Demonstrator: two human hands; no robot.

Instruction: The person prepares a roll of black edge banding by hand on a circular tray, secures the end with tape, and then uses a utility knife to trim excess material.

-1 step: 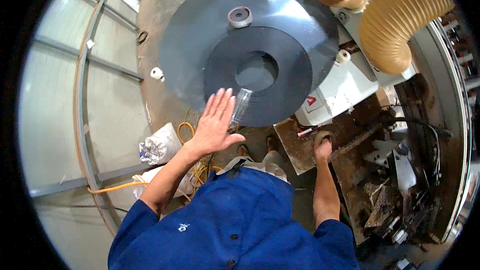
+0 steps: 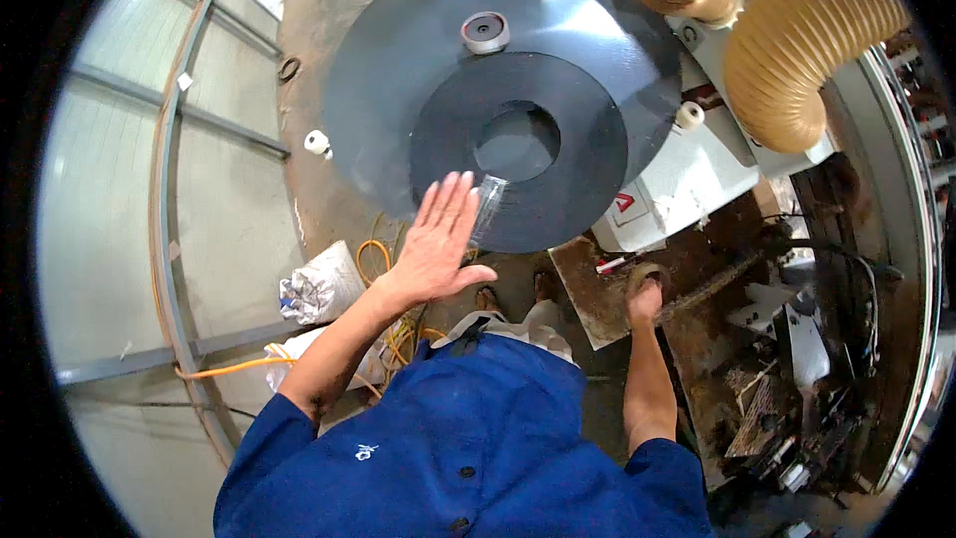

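A wide black coil of wound strip (image 2: 588, 130) lies flat on a large round grey turntable (image 2: 378, 70). Across the near side of the coil's wound face runs a strip of clear tape (image 2: 488, 204). My left hand (image 2: 438, 249) reaches over the coil's near left edge, beside that strip, palm down with fingers straight and thumb spread. It holds nothing; whether it presses on the coil is hard to tell. Lower right, my right hand (image 2: 645, 301) is closed on a brownish ring that looks like a roll of tape (image 2: 652, 274).
A round capped hub (image 2: 485, 32) sits on the turntable behind the coil. White rollers (image 2: 317, 143) stand by its rim. Thick tan ducts (image 2: 777, 70) and a white machine housing (image 2: 687, 199) are at right. Sacks (image 2: 324, 284) and an orange hose (image 2: 229, 367) lie lower left.
The whole view has shifted slightly, and a little more of the ring in my right hand shows. Both hands otherwise keep their poses.
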